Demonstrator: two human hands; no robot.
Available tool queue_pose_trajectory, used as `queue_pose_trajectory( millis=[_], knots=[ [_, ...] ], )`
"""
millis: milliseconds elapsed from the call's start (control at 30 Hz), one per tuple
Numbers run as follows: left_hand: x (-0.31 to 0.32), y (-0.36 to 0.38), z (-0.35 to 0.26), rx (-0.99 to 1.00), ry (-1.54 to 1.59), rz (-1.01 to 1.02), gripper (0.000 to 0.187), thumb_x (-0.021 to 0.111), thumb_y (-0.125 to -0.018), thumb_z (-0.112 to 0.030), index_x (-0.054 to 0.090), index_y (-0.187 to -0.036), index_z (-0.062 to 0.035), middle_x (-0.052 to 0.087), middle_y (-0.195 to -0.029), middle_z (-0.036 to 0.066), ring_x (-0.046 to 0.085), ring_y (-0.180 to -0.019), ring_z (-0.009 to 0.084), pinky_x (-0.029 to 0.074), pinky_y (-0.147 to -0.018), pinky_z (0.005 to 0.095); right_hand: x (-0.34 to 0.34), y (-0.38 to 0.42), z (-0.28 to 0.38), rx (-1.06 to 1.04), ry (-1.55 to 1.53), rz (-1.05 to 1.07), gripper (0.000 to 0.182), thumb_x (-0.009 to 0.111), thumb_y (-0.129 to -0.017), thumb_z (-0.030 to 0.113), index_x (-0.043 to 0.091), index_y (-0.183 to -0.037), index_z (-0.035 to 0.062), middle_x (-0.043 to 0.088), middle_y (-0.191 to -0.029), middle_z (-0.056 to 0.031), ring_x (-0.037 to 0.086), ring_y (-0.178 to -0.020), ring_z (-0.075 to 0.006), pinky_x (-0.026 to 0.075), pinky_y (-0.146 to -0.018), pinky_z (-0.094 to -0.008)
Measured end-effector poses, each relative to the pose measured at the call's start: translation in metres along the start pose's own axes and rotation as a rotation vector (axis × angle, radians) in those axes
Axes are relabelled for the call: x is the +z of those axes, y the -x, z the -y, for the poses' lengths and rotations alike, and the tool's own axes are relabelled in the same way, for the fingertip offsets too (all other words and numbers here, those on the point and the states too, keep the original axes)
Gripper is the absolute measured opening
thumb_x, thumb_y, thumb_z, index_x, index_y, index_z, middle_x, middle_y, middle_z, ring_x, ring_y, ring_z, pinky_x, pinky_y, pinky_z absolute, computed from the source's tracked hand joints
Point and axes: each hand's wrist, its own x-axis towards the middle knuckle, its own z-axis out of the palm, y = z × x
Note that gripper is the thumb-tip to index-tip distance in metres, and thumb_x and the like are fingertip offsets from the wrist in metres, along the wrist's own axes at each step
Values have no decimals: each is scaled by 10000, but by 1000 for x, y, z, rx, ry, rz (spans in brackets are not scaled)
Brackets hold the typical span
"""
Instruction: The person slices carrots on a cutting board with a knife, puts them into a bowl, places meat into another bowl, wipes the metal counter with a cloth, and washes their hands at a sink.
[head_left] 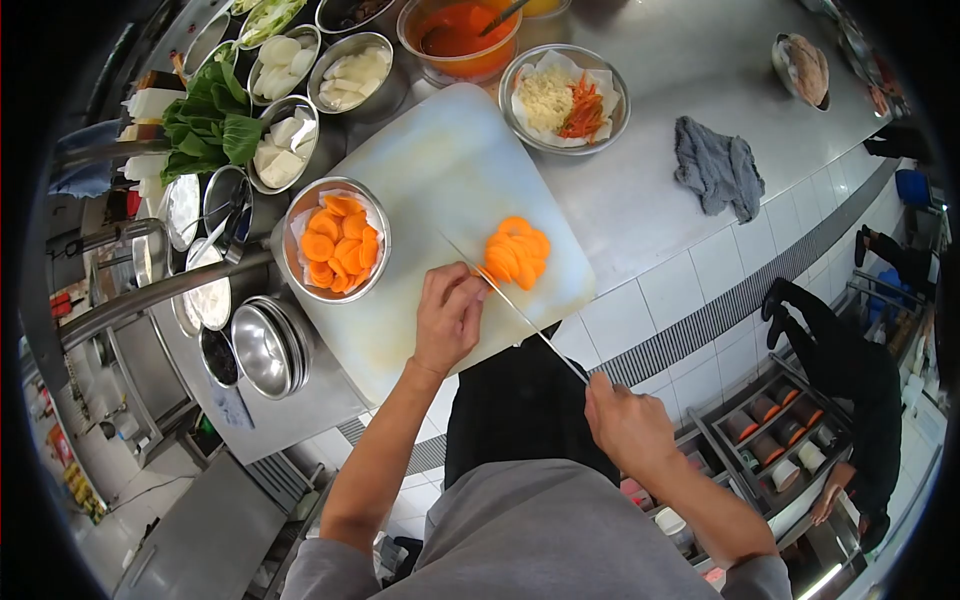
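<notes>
My right hand [630, 425] is closed round the handle of a long knife [525, 318]. Its blade slants across the near right part of a white cutting board [400, 160]. On the blade's left side, my left hand [450, 315] has its fingers curled at the board, with a bit of carrot [486, 274] showing at the fingertips; most of that piece is hidden. Just beyond the blade lies a pile of overlapping carrot slices [518, 250]. A steel bowl [290, 262] lined with paper stands at the board's left and holds more carrot slices [340, 243].
Behind the board are a bowl of shredded food [620, 118] and a tub of orange liquid [460, 73]. Leafy greens [212, 118], filled bowls and stacked empty bowls [264, 350] crowd the left. A grey cloth [717, 168] lies right. Another person [850, 385] is far right.
</notes>
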Motion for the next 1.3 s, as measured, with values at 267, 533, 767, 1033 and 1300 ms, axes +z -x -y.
queue_pose_trajectory(
  millis=[267,533,767,1033,1300],
  knots=[
    [0,1,1,-15,4,-17,289,736,-828,76,661,-1079,-47,622,-1084,125,607,-979,338,517,-834,418,57,-35,-9,-21,3,-102,204,620,-1005,202,491,-896,88,615,-600,-102,650,-473,-308,539,-437,-400],
    [-3,2,-1,-15,4,-19,229,733,-859,63,666,-1056,-33,621,-1080,124,607,-965,316,521,-803,396,17,-8,-2,3,-22,-91,200,605,-1020,217,498,-912,87,616,-643,-99,647,-481,-314,533,-438,-414],
    [-3,2,-4,-64,1,-5,204,721,-849,82,678,-1019,-21,592,-1078,133,601,-943,300,529,-772,367,2,18,-1,34,-8,-61,202,623,-1007,217,502,-901,95,608,-649,-89,651,-477,-300,532,-430,-411],
    [-2,4,-1,-31,-9,-13,208,722,-838,82,674,-1012,-20,600,-1075,136,603,-946,307,530,-791,379,4,15,-2,-2,1,-58,211,635,-993,192,497,-869,91,603,-608,-87,650,-471,-284,545,-443,-388],
    [-1,4,2,-17,30,-13,329,735,-783,100,651,-1062,-53,606,-1076,121,602,-951,322,521,-806,409,32,-21,-3,-7,-28,-25,199,605,-1015,196,492,-903,77,621,-616,-109,654,-487,-305,551,-455,-404]
  ],
)
